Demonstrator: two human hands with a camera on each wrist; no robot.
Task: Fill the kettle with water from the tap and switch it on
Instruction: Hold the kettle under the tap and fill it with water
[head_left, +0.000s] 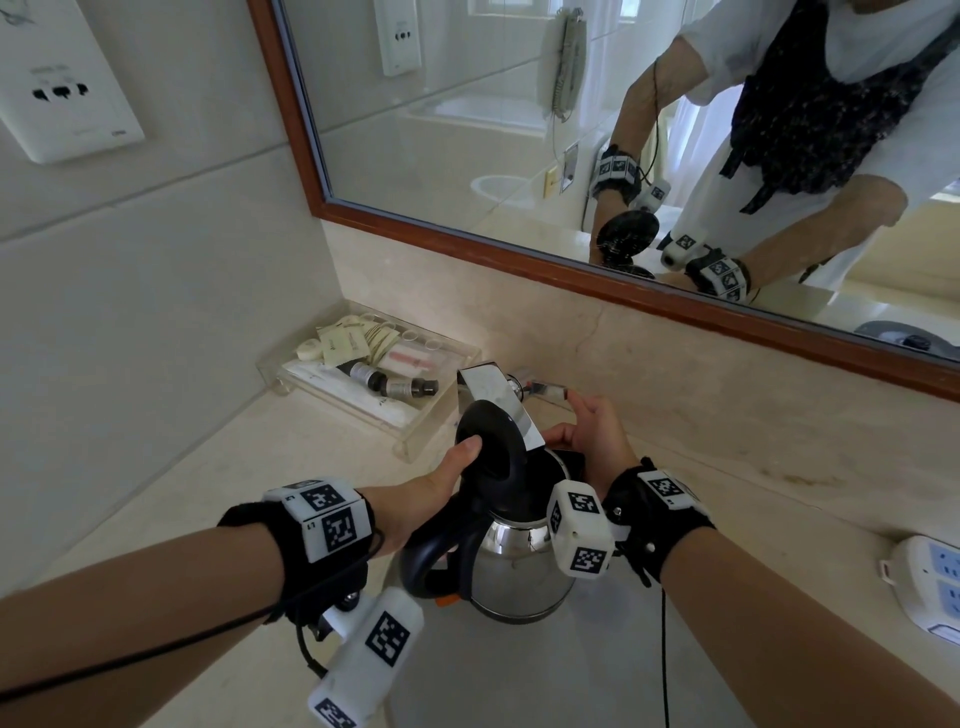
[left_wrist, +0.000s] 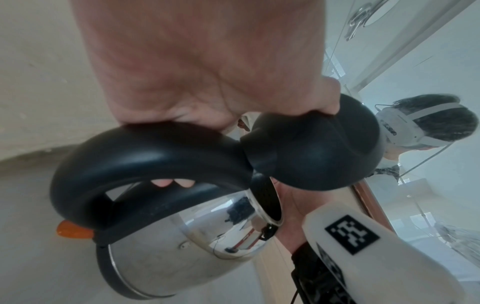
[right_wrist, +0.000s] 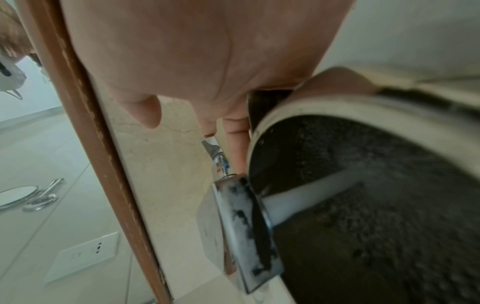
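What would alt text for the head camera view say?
The left hand holds a steel kettle under the tap, lid open, while the right hand touches the tap lever below a mirror.

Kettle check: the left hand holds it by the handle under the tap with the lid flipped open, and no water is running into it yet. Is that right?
Not quite: water is already running. The right wrist view shows a white stream from the tap pouring into the kettle. The rest holds: the left hand grips the handle, and the lid is flipped open.
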